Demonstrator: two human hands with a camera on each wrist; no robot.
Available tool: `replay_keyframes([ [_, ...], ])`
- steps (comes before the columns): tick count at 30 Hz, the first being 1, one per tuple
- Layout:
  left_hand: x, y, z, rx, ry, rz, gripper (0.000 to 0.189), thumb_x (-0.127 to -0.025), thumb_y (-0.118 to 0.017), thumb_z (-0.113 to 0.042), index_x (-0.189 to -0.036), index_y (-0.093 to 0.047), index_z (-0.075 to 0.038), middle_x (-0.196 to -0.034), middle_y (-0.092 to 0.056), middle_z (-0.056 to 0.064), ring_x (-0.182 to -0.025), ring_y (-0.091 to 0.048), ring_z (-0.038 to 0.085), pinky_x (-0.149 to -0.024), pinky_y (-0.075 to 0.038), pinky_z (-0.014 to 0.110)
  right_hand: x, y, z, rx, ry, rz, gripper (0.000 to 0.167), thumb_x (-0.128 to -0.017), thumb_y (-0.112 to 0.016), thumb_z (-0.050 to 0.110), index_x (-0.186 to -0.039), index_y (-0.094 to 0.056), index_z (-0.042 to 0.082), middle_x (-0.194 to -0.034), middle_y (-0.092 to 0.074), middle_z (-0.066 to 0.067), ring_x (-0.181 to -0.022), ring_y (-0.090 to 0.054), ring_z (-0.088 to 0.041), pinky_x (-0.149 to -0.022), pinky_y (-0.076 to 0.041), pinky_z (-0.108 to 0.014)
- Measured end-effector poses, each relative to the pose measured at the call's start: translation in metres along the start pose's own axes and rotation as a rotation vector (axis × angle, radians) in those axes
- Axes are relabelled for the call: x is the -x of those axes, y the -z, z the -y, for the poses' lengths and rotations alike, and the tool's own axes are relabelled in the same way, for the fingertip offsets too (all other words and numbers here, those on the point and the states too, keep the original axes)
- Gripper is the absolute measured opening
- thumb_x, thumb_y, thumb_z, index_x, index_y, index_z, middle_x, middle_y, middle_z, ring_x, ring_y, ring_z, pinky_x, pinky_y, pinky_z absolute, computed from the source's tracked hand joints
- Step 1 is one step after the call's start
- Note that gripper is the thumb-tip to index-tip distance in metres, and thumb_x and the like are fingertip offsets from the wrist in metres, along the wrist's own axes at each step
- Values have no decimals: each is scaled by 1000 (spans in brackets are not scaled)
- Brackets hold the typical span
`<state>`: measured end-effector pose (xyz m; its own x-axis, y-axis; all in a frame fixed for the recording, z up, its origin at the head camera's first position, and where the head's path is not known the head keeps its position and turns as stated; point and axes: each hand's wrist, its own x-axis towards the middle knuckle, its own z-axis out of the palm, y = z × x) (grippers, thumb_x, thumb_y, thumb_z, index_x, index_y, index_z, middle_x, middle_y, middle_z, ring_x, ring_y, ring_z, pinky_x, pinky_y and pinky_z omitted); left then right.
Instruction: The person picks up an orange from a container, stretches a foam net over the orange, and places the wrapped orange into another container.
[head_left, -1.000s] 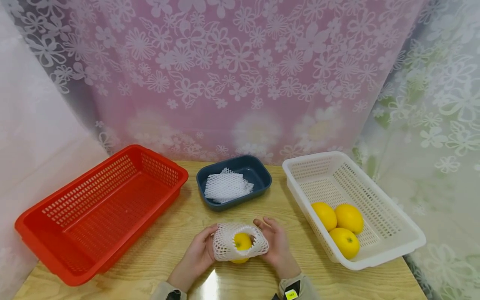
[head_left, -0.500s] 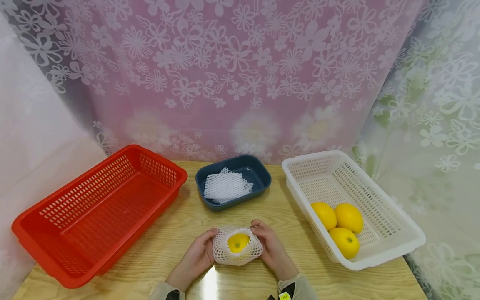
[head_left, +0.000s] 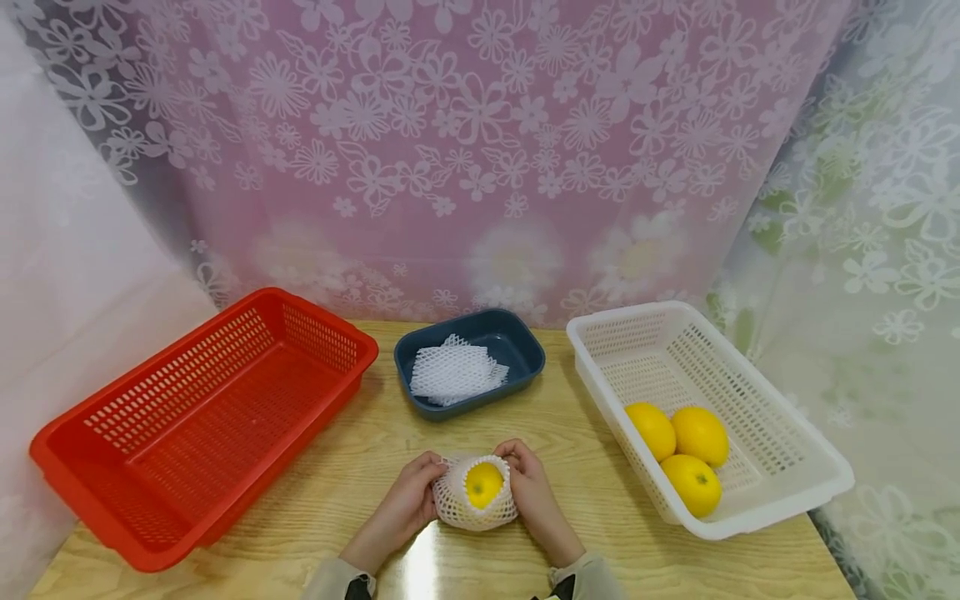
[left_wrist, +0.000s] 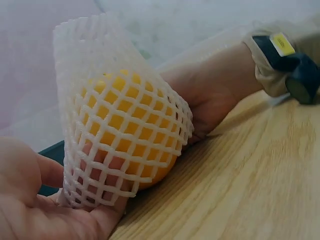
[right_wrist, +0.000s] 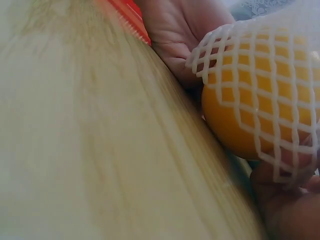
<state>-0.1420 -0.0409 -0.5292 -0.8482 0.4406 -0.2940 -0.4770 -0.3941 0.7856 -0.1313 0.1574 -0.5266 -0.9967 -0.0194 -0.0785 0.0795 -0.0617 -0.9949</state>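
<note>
A white foam fruit net [head_left: 456, 507] surrounds an orange [head_left: 483, 483] at the front middle of the table, and the fruit's top shows through the net's round opening. My left hand [head_left: 408, 502] pinches the net's left side. On the other side my right hand [head_left: 537, 497] grips the rim between thumb and fingers. In the left wrist view the mesh [left_wrist: 125, 127] stretches over the orange, with a loose end standing up above it. The right wrist view shows the orange's bare underside [right_wrist: 227, 130] below the net's lower edge, close over the wood.
A blue-grey tray [head_left: 517, 354] with several folded foam nets [head_left: 457, 373] stands behind the hands. At left is a red slotted basket [head_left: 217, 408]. The white basket [head_left: 757, 383] at right holds three oranges [head_left: 692, 485]. A flowered curtain [head_left: 480, 167] hangs behind the table.
The right hand's fingers, spread a second ago, have closed on the net's rim. The net has drawn in around the orange, and its opening has narrowed. Both hands are a little closer together.
</note>
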Motion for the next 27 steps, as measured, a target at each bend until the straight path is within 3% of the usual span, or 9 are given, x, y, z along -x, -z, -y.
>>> replay_keyframes([
  [4, -2, -5, 1, -192, -54, -64, 8, -100, -48, -11, -99, -45, -4, -84, -50, 4, -68, -53, 10, -55, -46, 23, -1, 1, -3, 48, 34, -34, 10, -94, -49, -7, -102, -55, -6, -80, -59, -5, -75, -57, -13, -71, -48, -25],
  [9, -4, -7, 8, -459, -219, -180, 15, -97, -53, -8, -108, -50, 2, -74, -51, 1, -64, -47, 10, -58, -40, 22, 0, 1, -6, 79, 103, -74, 10, -92, -52, -9, -99, -58, -8, -82, -63, -5, -76, -58, -12, -71, -49, -25],
  [13, -4, -9, 9, -606, -365, -257, 10, -95, -57, -3, -105, -55, -1, -71, -49, -1, -64, -46, 7, -60, -39, 20, 0, -1, -5, 97, 153, -110, 11, -90, -54, -11, -99, -60, -8, -80, -63, -7, -75, -58, -11, -71, -49, -24],
  [16, -4, -9, 9, -696, -448, -284, 9, -96, -58, 0, -104, -57, -3, -70, -47, -1, -63, -45, 6, -59, -38, 21, 4, -6, 9, 158, 161, -144, 12, -88, -55, -13, -97, -61, -9, -79, -64, -11, -74, -58, -11, -70, -48, -24],
  [20, -6, -4, 15, -823, -567, -315, 10, -97, -59, -3, -105, -58, -8, -79, -56, -1, -72, -51, 8, -64, -43, 24, 9, -10, 20, 254, 185, -180, 12, -84, -59, -14, -94, -64, -8, -77, -64, -15, -70, -57, -14, -65, -47, -22],
  [24, -7, -1, 17, -940, -682, -360, 11, -95, -61, -6, -103, -59, -12, -87, -62, -2, -76, -54, 10, -66, -46, 27, 2, -7, 3, 321, 226, -209, 15, -83, -64, -12, -92, -67, -1, -76, -65, -10, -66, -56, -12, -60, -46, -21],
  [27, -7, 0, 16, -1037, -728, -419, 13, -91, -65, -7, -101, -61, -14, -87, -62, -3, -76, -55, 10, -66, -46, 28, -2, -3, -6, 358, 256, -209, 15, -84, -65, -11, -91, -68, 3, -76, -66, -7, -65, -57, -9, -58, -47, -21],
])
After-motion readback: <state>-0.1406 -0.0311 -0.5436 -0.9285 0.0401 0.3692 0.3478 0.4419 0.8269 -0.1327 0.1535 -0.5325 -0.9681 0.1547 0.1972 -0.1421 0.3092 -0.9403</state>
